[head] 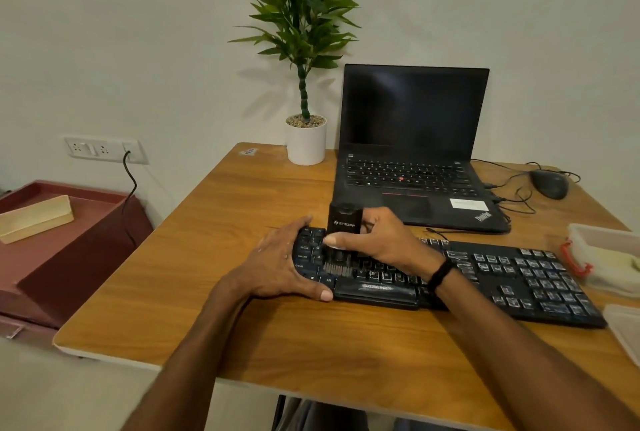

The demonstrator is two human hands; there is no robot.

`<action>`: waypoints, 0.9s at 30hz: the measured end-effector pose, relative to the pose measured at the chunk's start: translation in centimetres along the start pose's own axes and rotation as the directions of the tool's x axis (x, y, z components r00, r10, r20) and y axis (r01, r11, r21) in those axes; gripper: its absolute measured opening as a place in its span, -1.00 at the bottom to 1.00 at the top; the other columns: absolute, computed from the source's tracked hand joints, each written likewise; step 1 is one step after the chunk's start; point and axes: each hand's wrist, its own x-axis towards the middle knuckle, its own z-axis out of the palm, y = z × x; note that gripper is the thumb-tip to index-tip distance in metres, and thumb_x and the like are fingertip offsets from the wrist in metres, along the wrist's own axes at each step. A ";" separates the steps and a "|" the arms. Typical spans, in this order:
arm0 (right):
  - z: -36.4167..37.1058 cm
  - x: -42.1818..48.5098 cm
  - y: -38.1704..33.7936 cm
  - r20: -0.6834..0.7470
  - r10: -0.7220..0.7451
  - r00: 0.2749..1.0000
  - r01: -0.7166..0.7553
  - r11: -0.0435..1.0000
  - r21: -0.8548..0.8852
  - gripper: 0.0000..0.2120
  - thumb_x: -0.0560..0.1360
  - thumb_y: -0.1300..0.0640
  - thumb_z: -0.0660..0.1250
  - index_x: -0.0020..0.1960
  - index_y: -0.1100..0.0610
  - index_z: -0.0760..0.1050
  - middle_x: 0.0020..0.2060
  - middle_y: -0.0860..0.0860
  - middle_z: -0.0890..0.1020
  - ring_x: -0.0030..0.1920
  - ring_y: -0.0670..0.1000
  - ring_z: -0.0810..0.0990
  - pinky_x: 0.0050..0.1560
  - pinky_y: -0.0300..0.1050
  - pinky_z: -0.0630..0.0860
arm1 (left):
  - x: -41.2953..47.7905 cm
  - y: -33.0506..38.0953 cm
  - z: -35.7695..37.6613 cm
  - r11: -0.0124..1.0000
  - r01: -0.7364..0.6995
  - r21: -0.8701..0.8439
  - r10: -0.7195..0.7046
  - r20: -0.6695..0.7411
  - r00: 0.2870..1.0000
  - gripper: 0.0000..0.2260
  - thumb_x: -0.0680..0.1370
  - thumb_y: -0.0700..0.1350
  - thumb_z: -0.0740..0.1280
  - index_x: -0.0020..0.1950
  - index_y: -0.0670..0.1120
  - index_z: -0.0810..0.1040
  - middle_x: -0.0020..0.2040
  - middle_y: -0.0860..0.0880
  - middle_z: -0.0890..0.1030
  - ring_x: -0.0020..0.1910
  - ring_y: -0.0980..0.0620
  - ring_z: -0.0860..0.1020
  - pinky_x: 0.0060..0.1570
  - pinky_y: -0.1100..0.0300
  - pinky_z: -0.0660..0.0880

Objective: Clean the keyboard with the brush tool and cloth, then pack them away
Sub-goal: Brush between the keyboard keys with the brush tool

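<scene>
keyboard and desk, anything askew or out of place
Nothing stands out. The keyboard lies flat on the desk, the left hand steadying it, the right hand holding the brush upright on the keys. Only the mouse cable loops untidily beside the laptop.

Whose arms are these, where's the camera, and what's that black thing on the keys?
The camera sits on a person's head, looking down, so these are that person's own arms. On the brown wooden table lie a black keyboard, an open black laptop, a dark mouse, a green plant in a white pot and a clear plastic box. The left hand holds the keyboard's end. The right hand grips a black brush tool with its fingers, bristles down on the keys.
</scene>
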 end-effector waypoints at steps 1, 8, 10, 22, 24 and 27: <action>0.2 0.0 0.0 -0.087 -0.034 0.996 0.027 0.997 -0.073 -0.60 0.40 -0.12 0.51 0.14 0.04 0.56 -0.08 -0.07 0.68 -0.05 -0.07 0.68 -0.13 -0.30 0.60 | 0.0 0.0 0.0 1.000 0.000 0.002 0.000 -0.001 1.000 0.30 0.06 0.56 0.49 0.65 0.22 -0.05 0.59 0.07 0.19 0.52 -0.02 0.18 0.51 -0.15 0.22; -0.1 -0.2 -0.3 0.010 -0.024 1.000 0.025 0.995 -0.093 -0.60 0.37 -0.16 0.53 0.12 -0.03 0.57 -0.04 -0.05 0.70 -0.05 -0.09 0.70 -0.10 -0.18 0.65 | 0.0 0.0 -0.1 1.000 0.006 0.003 -0.006 -0.004 1.000 0.33 0.02 0.61 0.45 0.65 0.21 -0.05 0.58 0.06 0.21 0.50 -0.03 0.20 0.50 -0.16 0.24; 0.2 0.0 -0.2 -0.095 -0.065 0.993 0.043 0.975 -0.217 -0.62 0.38 -0.18 0.50 0.10 -0.04 0.55 -0.08 -0.11 0.68 -0.07 -0.11 0.68 -0.16 -0.30 0.61 | -0.1 0.1 -0.1 1.000 0.005 0.004 -0.005 0.000 1.000 0.33 0.02 0.61 0.45 0.65 0.20 -0.05 0.58 0.06 0.21 0.51 -0.03 0.20 0.51 -0.17 0.23; 1.0 1.3 -1.2 -0.298 -0.190 0.935 0.078 0.934 -0.348 -0.66 0.45 -0.14 0.46 0.13 -0.01 0.54 -0.09 -0.20 0.61 -0.11 -0.21 0.60 -0.19 -0.41 0.51 | 0.0 0.6 -0.5 1.000 -0.010 0.006 0.010 -0.027 1.000 0.28 0.07 0.55 0.51 0.64 0.20 -0.01 0.54 0.09 0.25 0.48 0.01 0.21 0.50 -0.15 0.24; 1.0 1.6 -1.2 -0.159 -0.159 0.974 0.108 0.952 -0.287 -0.64 0.42 -0.16 0.49 0.11 0.00 0.57 -0.08 -0.15 0.66 -0.11 -0.19 0.63 -0.17 -0.36 0.53 | -0.2 1.0 -0.6 0.999 -0.049 -0.010 0.048 -0.036 0.998 0.13 0.15 0.43 0.59 0.58 0.23 0.10 0.44 0.23 0.30 0.40 0.10 0.25 0.48 -0.09 0.27; 1.9 1.8 -1.1 -0.029 -0.121 0.992 0.110 0.962 -0.251 -0.68 0.40 -0.18 0.50 0.03 -0.01 0.59 -0.19 -0.13 0.66 -0.20 -0.21 0.63 -0.25 -0.38 0.51 | -0.6 1.1 -0.4 0.996 -0.087 -0.014 0.086 -0.069 0.994 -0.03 0.20 0.32 0.63 0.47 0.30 0.16 0.23 0.43 0.26 0.29 0.20 0.27 0.42 0.02 0.30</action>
